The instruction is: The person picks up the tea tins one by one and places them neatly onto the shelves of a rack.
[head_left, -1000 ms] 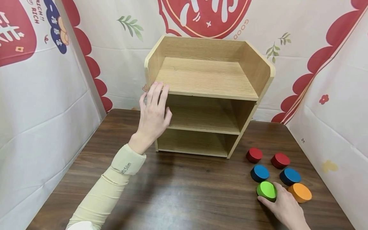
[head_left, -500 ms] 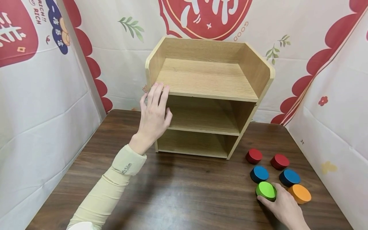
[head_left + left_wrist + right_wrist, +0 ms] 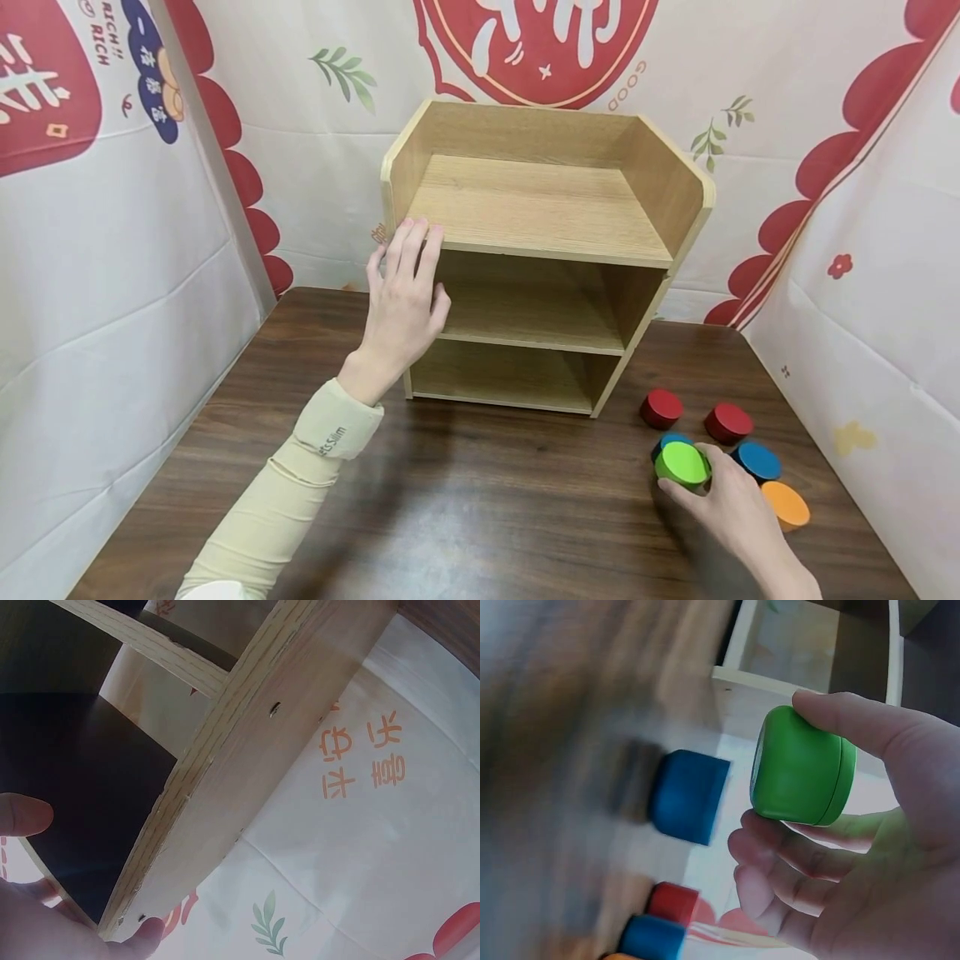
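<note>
My right hand point(image 3: 738, 500) pinches a small green round canister point(image 3: 682, 464) between thumb and fingers. In the right wrist view a seam runs round the canister point(image 3: 799, 766), which is raised off the table. A blue canister point(image 3: 670, 442) stands behind it, partly hidden in the head view. My left hand point(image 3: 401, 312) rests on the left front corner of a wooden shelf unit point(image 3: 540, 208), its fingers extended over the top board's edge. In the left wrist view, one fingertip point(image 3: 146, 934) lies against the outer side panel.
Two red canisters point(image 3: 662, 408), another blue one point(image 3: 757, 461) and an orange one point(image 3: 787, 504) stand on the brown table point(image 3: 487, 500) at the right. Printed white cloth point(image 3: 300, 200) hangs behind and at both sides.
My right hand has lifted the green canister off the table and moved it slightly forward and left, in front of a blue one. The left hand stays at the shelf corner.
</note>
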A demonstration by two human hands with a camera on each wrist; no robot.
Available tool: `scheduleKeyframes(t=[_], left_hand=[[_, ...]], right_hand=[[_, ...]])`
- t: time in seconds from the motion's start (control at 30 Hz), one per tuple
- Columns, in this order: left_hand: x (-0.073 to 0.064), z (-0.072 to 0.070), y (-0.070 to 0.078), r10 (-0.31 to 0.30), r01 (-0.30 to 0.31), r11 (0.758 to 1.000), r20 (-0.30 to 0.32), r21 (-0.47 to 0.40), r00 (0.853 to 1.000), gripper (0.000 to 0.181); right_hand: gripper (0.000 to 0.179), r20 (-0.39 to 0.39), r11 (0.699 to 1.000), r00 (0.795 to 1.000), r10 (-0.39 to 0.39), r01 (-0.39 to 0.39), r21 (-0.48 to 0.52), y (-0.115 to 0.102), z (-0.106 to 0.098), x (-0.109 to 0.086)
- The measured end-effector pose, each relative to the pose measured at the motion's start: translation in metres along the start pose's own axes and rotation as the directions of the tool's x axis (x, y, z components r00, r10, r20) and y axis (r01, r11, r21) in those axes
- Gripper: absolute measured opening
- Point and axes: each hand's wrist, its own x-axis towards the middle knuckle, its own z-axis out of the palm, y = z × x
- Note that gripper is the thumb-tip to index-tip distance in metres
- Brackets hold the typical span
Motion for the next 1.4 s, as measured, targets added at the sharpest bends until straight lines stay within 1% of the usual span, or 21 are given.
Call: scheduleKeyframes(t=[0.17, 0.3, 0.43, 0.5, 0.7, 0.93, 1.13, 1.3, 1.4], left_hand=[[-0.001, 0.000, -0.001, 0.004, -0.004, 1.000, -0.003, 0.003, 1.000, 0.071], [-0.001, 0.001, -0.001, 0.009, -0.009, 1.000, -0.008, 0.008, 1.000, 0.069], [0.000, 0.002, -0.001, 0.012, -0.012, 1.000, -0.017, 0.010, 1.000, 0.069], [0.000, 0.002, -0.001, 0.014, -0.014, 1.000, -0.022, 0.011, 1.000, 0.069], [0.000, 0.002, -0.001, 0.016, -0.015, 1.000, -0.027, 0.012, 1.000, 0.069], [0.000, 0.002, -0.001, 0.008, -0.008, 1.000, -0.016, 0.014, 1.000, 0.071], [0.000, 0.003, -0.001, 0.010, -0.010, 1.000, -0.013, 0.021, 1.000, 0.072], [0.000, 0.003, 0.000, 0.008, -0.008, 1.000, -0.017, 0.024, 1.000, 0.070], [0.000, 0.003, 0.000, 0.009, -0.008, 1.000, -0.016, 0.025, 1.000, 0.069]], right_hand=[[0.076, -0.035, 0.999, 0.999, -0.032, 0.033, 0.021, -0.014, -0.007, 0.009], [0.081, -0.043, 0.999, 0.998, -0.046, 0.046, 0.014, -0.026, -0.015, 0.016], [0.083, -0.068, 0.997, 0.995, -0.080, 0.081, 0.011, -0.039, -0.021, 0.023], [0.081, -0.090, 0.995, 0.991, -0.102, 0.104, 0.014, -0.045, -0.024, 0.026], [0.069, -0.153, 0.982, 0.972, -0.178, 0.184, 0.029, -0.062, -0.034, 0.036], [0.070, -0.157, 0.979, 0.967, -0.199, 0.204, 0.015, -0.081, -0.049, 0.046], [0.070, -0.155, 0.975, 0.965, -0.211, 0.219, 0.032, -0.096, -0.060, 0.052], [0.063, -0.182, 0.962, 0.949, -0.259, 0.270, 0.041, -0.109, -0.068, 0.057], [0.059, -0.186, 0.953, 0.939, -0.289, 0.301, 0.038, -0.117, -0.074, 0.060]])
